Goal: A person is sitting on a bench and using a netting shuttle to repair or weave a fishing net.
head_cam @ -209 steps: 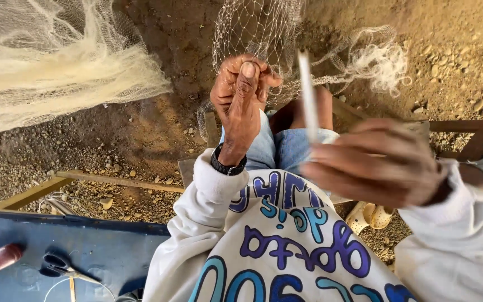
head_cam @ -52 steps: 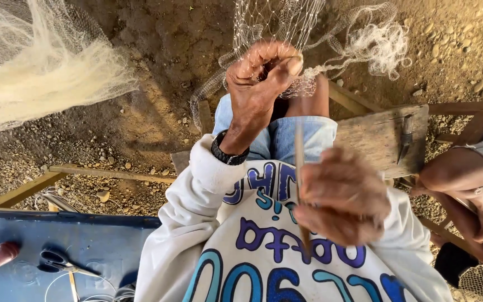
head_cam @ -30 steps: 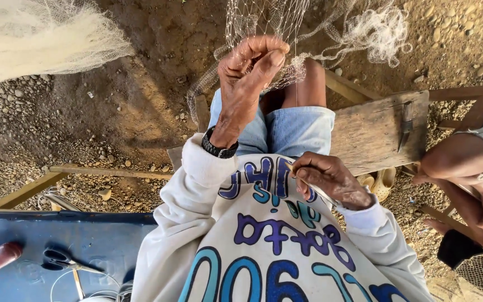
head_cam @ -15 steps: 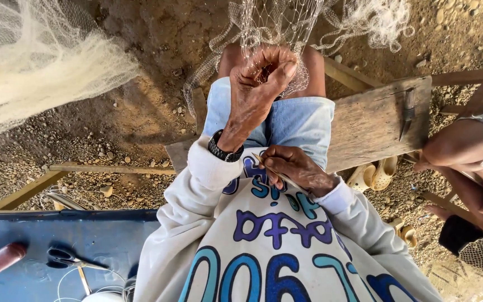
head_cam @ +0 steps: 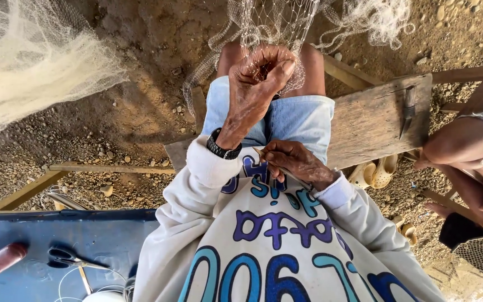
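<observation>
The left hand [head_cam: 261,75] is pinched shut on the fishing net [head_cam: 269,25], holding a bit of mesh up over the knees. The right hand [head_cam: 294,162] sits low against the shirt, fingers closed around a thin netting needle [head_cam: 266,158] — its tip pokes out toward the left wrist. The net hangs just past the left fingers, well apart from the needle. The thin threads could slip from that pinch if the hand loosens, or the needle could snag the sleeve.

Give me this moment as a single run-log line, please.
left hand: pinching fishing net above knees | right hand: holding netting needle at chest | knife: on wooden bench
</observation>
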